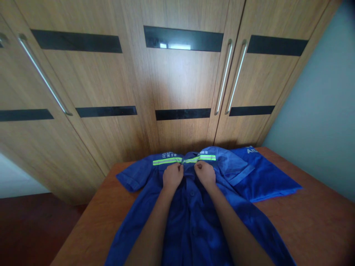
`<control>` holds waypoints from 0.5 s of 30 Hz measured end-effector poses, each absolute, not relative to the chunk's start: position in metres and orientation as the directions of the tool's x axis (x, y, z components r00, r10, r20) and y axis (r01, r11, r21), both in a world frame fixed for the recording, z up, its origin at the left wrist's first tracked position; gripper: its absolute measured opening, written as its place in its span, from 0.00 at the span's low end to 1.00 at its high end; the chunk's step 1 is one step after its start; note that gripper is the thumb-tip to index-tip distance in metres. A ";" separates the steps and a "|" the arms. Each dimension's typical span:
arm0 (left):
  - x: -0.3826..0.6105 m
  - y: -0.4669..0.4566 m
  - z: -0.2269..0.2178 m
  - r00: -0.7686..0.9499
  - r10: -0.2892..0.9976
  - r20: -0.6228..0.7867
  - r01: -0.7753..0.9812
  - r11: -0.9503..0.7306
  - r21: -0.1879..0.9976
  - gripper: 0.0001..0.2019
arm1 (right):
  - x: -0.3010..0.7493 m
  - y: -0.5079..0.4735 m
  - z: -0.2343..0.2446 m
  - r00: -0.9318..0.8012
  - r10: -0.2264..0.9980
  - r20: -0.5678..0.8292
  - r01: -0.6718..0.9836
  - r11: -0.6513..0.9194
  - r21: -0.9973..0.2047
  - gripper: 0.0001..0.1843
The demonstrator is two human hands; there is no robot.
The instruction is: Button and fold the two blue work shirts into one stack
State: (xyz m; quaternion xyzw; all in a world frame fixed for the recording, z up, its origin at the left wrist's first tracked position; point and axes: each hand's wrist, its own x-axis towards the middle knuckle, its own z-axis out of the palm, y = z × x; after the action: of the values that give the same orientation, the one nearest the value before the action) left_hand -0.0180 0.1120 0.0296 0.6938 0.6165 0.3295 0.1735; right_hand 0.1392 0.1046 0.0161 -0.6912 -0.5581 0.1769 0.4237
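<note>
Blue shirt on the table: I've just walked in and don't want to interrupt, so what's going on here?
A person's left hand and right hand are both closed on the front of the blue shirt, near its reflective strips. It lies front up on the brown table, collar toward the wooden cabinet. A second blue item lies partly under one sleeve.

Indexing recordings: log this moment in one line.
left hand: closed on short-sleeved work shirt; right hand: closed on same shirt; shirt: front-up on table; alongside: blue lettered cloth
</note>
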 end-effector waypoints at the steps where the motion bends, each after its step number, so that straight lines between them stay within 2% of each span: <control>1: -0.020 0.112 0.031 0.013 0.970 0.242 0.773 -0.163 0.613 0.14 | 0.140 0.105 0.017 0.312 0.920 0.237 0.635 -0.017 -0.772 0.09; 4: -0.023 0.113 0.033 0.017 0.967 0.253 0.833 -0.154 0.531 0.15 | 0.138 0.105 0.016 0.257 0.916 0.309 0.705 0.041 -0.708 0.12; 6: -0.023 0.114 0.031 0.069 0.962 0.265 0.852 -0.195 0.485 0.15 | 0.135 0.104 0.013 0.173 0.921 0.348 0.784 0.085 -0.616 0.16; 11: -0.021 0.106 0.021 0.239 0.941 0.240 0.876 -0.316 0.365 0.15 | 0.131 0.094 0.006 0.012 0.968 0.249 0.923 0.085 -0.376 0.23; 15: -0.032 0.091 0.017 0.320 0.924 0.209 0.878 -0.372 0.302 0.18 | 0.134 0.080 0.008 -0.042 0.972 0.233 0.954 0.108 -0.279 0.23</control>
State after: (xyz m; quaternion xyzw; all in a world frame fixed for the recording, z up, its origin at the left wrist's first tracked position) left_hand -0.0320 0.0908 0.0173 0.8096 0.5564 0.1750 0.0663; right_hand 0.1344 0.0799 0.0079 -0.6674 -0.7214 0.0236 0.1832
